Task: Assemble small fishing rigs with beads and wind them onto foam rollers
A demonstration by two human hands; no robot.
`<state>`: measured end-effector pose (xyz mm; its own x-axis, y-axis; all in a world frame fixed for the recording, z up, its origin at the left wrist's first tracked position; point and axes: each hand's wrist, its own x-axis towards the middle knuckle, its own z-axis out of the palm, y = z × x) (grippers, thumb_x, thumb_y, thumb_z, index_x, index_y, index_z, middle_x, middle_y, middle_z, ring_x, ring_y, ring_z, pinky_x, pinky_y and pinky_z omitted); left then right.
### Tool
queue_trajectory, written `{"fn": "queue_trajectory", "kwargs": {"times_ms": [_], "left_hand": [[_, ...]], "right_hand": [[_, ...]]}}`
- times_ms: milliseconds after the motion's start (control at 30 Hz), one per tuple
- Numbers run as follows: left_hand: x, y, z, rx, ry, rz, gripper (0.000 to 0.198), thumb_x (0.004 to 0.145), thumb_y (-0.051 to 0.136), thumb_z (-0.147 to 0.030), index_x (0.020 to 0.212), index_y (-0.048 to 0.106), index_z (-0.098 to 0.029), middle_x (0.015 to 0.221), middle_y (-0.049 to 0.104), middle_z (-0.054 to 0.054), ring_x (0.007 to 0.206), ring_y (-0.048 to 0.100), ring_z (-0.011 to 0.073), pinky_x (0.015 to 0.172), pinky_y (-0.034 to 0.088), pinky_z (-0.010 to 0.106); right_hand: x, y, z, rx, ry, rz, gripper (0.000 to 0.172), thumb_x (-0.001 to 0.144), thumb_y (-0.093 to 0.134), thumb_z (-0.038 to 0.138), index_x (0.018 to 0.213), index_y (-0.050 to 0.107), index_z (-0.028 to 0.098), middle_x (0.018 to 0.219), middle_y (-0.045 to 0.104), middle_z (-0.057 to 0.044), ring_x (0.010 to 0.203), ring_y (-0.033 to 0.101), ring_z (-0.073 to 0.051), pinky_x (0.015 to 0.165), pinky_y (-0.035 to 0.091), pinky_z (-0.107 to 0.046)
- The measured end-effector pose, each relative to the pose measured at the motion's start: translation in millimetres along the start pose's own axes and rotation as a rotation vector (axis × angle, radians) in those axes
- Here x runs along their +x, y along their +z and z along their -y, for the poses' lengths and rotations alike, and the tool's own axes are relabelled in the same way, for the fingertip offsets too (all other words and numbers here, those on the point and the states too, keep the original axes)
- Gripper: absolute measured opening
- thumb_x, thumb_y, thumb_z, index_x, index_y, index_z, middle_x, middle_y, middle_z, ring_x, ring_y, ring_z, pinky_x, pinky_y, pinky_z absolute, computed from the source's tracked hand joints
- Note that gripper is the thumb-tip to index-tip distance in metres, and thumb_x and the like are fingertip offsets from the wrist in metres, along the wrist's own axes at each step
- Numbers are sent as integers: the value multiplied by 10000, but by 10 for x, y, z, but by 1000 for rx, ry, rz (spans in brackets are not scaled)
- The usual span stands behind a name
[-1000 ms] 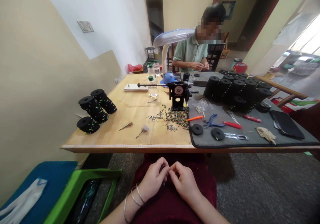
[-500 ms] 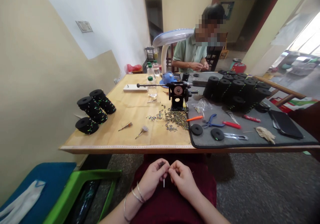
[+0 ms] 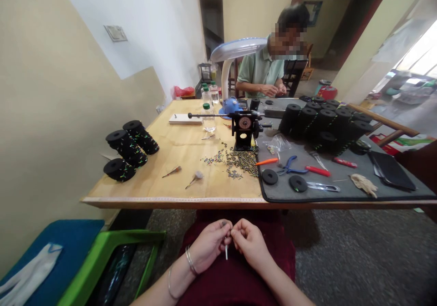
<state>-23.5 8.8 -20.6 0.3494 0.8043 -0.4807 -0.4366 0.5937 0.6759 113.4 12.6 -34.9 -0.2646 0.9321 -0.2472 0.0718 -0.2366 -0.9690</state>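
Note:
My left hand (image 3: 214, 242), with bangles on its wrist, is closed over the dark red cloth on my lap. A thin white stick (image 3: 226, 252) pokes down from beneath its fingers. My right hand (image 3: 248, 238) is pinched at the fingertips, touching or almost touching the left fingertips. Whatever lies between its thumb and finger is too small to make out. Both hands are below the front edge of the wooden table (image 3: 177, 192).
On the table are black foam spools (image 3: 118, 169), a winding device (image 3: 244, 126), scattered small pieces (image 3: 241, 160), blue pliers (image 3: 292, 165) and a lamp (image 3: 225, 78). Across it sits a person (image 3: 261, 73). A green plastic frame (image 3: 82, 269) stands lower left.
My left hand has turned slightly, and the white stick has shifted a little to the right. The bangles have slid closer together. My right hand stays almost the same.

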Motion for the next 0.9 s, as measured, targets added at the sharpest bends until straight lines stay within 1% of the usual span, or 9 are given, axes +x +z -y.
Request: {"fn": "queue_trajectory", "kwargs": {"times_ms": [167,300,400,500,567,667,767,900], "left_hand": [[-32,15,-18,101,54,-67,293,729,648,-424,752,519,-162,618,478,-47,511,433,65,469,266,185],[-34,9,-11,287,153,-115,281,705,681,-383,714,511,-160,570,476,-58,485,423,65,460,291,189],[-28,0,-7,422,218,-126,271,713,670,-385,712,525,-156,567,487,-54,486,432,75,473,335,203],[-24,-3,-11,507,266,-116,251,740,639,-381,705,528,-158,591,489,-50,508,444,80,499,356,210],[-19,-3,-9,518,262,-114,248,748,625,-380,695,518,-162,586,479,-53,512,438,81,501,349,210],[-8,-2,5,483,213,-109,275,752,610,-410,690,498,-166,562,467,-58,500,421,81,490,325,210],[2,-5,22,445,181,-99,315,743,610,-454,694,483,-169,554,464,-59,491,404,78,484,306,208],[12,-16,38,391,180,-105,329,728,619,-464,702,461,-177,560,458,-62,498,400,78,474,285,203]], "right_hand": [[-35,-9,33,-89,-70,-24,173,799,520,285,660,500,183,493,524,41,429,431,-89,422,318,-191],[-60,-9,68,-160,-119,-20,199,813,518,292,646,498,185,509,534,33,450,449,-96,452,343,-203],[-61,-14,70,-217,-144,-34,198,804,521,277,629,501,187,508,530,33,458,455,-101,454,352,-202],[-59,-24,63,-281,-163,-43,175,796,516,246,632,516,186,521,546,25,473,478,-109,468,362,-206],[-62,-31,62,-316,-177,-44,161,794,515,228,639,524,185,535,559,20,483,493,-114,479,363,-209],[-67,-40,68,-319,-193,-34,161,804,511,230,650,524,187,552,576,16,498,510,-119,492,372,-211],[-68,-41,71,-260,-170,-17,184,820,500,255,648,509,191,533,564,25,486,503,-117,486,377,-208],[-61,-42,64,-195,-138,-10,191,826,495,269,653,505,188,514,538,35,461,471,-105,469,366,-204]]}}
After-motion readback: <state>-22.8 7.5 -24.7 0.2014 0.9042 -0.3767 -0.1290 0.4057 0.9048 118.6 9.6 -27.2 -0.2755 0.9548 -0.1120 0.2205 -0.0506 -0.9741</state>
